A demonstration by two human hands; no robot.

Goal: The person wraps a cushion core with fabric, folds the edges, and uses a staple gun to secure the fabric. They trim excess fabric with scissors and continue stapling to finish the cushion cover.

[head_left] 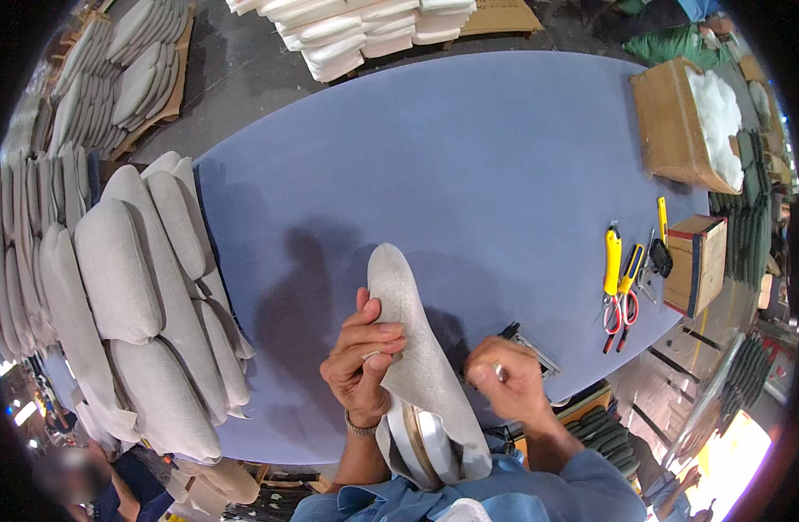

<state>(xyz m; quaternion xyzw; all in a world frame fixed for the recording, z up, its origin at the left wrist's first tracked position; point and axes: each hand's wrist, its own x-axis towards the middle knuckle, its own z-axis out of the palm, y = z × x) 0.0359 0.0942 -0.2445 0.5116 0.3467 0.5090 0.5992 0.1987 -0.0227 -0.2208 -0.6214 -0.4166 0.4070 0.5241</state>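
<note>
At the near edge of the table, the person's left hand (360, 361) grips a light grey, tapering fabric cushion piece (408, 322) by its left side, fingers over the front. The right hand (514, 383) is curled into a fist just beside it; a small pale glint shows between the fingers, but whether it holds something cannot be told. The piece points its rounded tip away from the body, its wide end by the blue shirt (547, 483) — probably so that the chest can steady it and the right hand stays free. Its fabric looks smooth above and gapes below, baring a glossy white insert (405, 435) with a tan strip (419, 444).

Beyond the fist, a black-and-silver metal tool (538, 352) lies within easy reach. Farther right, yellow-handled cutters (612, 261) and red-handled scissors (630, 311) sit together, leaving the middle of the blue, cloth-like tabletop (469, 157) open. Plump grey cushions (117, 270) are heaped leftward — apparently stacked aside.
</note>
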